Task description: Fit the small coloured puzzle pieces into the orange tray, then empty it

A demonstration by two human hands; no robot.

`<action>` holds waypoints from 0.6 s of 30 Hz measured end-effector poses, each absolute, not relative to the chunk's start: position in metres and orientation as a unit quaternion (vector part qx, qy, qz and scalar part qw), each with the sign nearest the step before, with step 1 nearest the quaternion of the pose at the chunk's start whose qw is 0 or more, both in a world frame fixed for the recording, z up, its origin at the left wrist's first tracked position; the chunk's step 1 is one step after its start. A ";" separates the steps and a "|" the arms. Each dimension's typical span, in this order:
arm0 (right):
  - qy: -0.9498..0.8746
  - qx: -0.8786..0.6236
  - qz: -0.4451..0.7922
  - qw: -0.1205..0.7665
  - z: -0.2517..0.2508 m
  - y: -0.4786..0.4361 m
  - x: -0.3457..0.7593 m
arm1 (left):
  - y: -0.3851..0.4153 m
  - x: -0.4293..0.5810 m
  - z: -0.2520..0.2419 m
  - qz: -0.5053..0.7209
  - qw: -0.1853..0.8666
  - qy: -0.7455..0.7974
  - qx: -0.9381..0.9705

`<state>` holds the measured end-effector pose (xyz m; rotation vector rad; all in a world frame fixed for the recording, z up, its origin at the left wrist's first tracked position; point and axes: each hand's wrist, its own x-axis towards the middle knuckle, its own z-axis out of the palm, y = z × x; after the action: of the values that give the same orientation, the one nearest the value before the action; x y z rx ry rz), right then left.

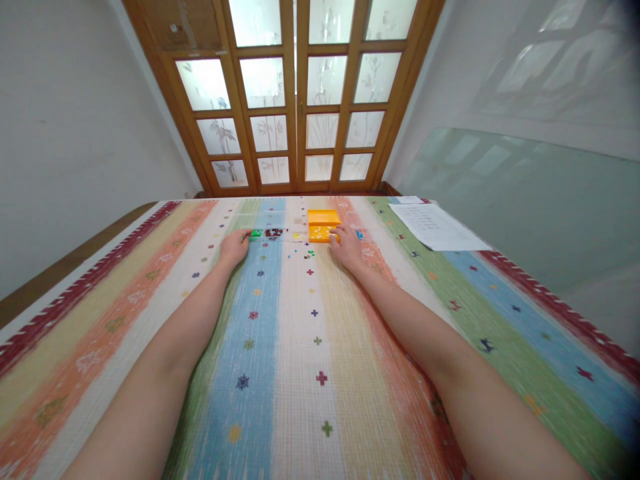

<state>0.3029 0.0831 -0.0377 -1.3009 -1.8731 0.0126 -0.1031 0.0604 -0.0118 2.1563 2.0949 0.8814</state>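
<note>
My left hand (235, 247) is at the left end of a clear plastic case (287, 239), its fingers closed on the edge beside some small green pieces (257, 233). Dark red pieces (274, 233) and a few yellow ones (297, 236) lie in further sections of the case. An orange box (313, 239) stands with its lid (324, 217) folded back, and small white pieces (320, 231) are inside. My right hand (347, 247) has its fingertips closed at the right edge of this box. Blue pieces (359, 235) show just past that hand.
Several tiny loose pieces (311, 253) lie on the striped tablecloth (295, 347) in front of the boxes. Printed paper sheets (430, 225) rest at the table's right side. A glass sheet (525, 207) leans on the right wall, and wooden doors (295, 87) stand behind the table.
</note>
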 end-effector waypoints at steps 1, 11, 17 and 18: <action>-0.746 -0.519 0.005 0.417 -0.038 0.083 0.303 | 0.061 -0.102 -0.013 0.266 0.002 0.665 0.698; -0.747 -0.514 0.011 0.422 -0.036 0.081 0.302 | 0.063 -0.097 -0.017 0.241 0.004 0.606 0.758; -0.744 -0.514 0.012 0.426 -0.035 0.080 0.302 | 0.059 -0.091 -0.015 0.252 0.011 0.591 0.766; -0.744 -0.514 0.011 0.427 -0.035 0.080 0.302 | 0.057 -0.089 -0.014 0.251 0.010 0.591 0.766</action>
<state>0.3015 0.0798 -0.0348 -1.2839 -1.8590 0.0272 -0.0890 0.0574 -0.0142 2.3926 1.8454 0.7837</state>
